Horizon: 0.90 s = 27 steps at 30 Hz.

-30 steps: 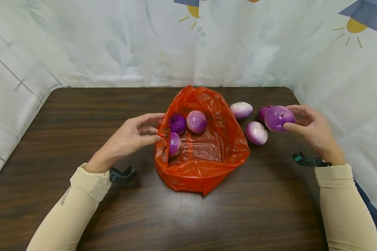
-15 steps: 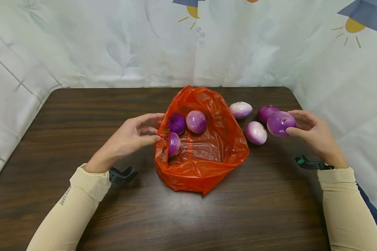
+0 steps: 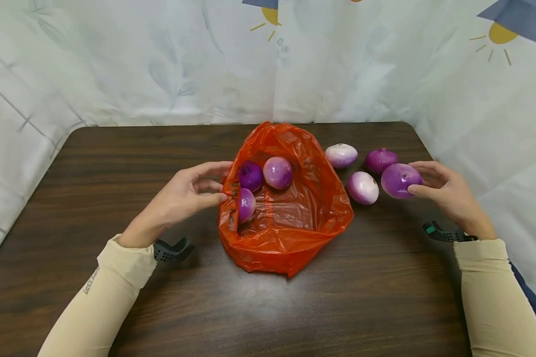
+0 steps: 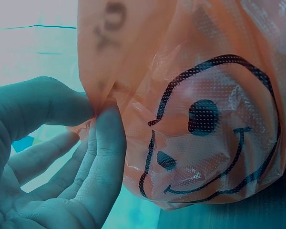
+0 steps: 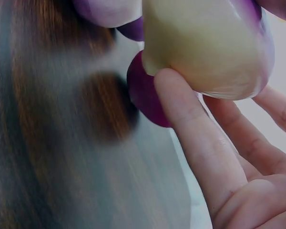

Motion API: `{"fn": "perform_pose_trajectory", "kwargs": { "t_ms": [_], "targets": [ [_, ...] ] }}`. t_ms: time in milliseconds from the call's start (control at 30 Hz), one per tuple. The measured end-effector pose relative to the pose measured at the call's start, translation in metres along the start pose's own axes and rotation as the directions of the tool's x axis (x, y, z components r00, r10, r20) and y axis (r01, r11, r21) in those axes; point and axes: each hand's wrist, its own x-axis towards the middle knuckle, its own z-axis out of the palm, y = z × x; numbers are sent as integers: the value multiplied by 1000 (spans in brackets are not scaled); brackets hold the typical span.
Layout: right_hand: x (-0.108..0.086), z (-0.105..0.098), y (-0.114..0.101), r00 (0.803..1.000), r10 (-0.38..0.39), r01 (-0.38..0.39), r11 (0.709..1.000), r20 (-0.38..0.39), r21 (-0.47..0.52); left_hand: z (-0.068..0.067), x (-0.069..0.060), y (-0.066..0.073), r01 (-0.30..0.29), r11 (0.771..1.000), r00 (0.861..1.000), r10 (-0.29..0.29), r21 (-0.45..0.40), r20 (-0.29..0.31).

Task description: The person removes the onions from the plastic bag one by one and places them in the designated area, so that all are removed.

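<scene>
My left hand point(image 3: 178, 198) pinches the left rim of a red plastic bag point(image 3: 268, 250), thumb against fingertips. The left wrist view shows a printed smiling face on the bag point(image 4: 205, 157). Its mouth gapes upward, and 3 purple onions lie inside, one of them an onion point(image 3: 278, 172) near the middle. At the right, my right hand point(image 3: 448, 193) grips a purple onion point(image 3: 400, 180) between thumb and fingers. From the right wrist, that onion point(image 5: 205, 52) has a pale yellowish side. Just behind it sits a dark purple onion point(image 3: 381, 160).
Two pale onions, a nearer onion point(image 3: 363, 188) and a farther onion point(image 3: 341, 155), lie right of the bag. All rest on a dark wooden table point(image 3: 116, 148). A white patterned curtain point(image 3: 183, 64) hangs behind the table's back edge.
My right hand has drawn the held onion slightly toward me and to the right, uncovering more of the dark onion behind. The left hand and bag have barely moved.
</scene>
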Motion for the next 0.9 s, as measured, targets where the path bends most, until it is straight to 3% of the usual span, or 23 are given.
{"fn": "perform_pose_trajectory", "kwargs": {
  "t_ms": [433,900],
  "targets": [
    [4,-2,9,995,79,-74,995,64,-71,0,1,-2,-18,1000,1000,18,-16,5],
    [6,-5,14,992,100,-89,987,79,-132,0,2,-1,0,1000,1000,0,21,-3]
  ]
}}
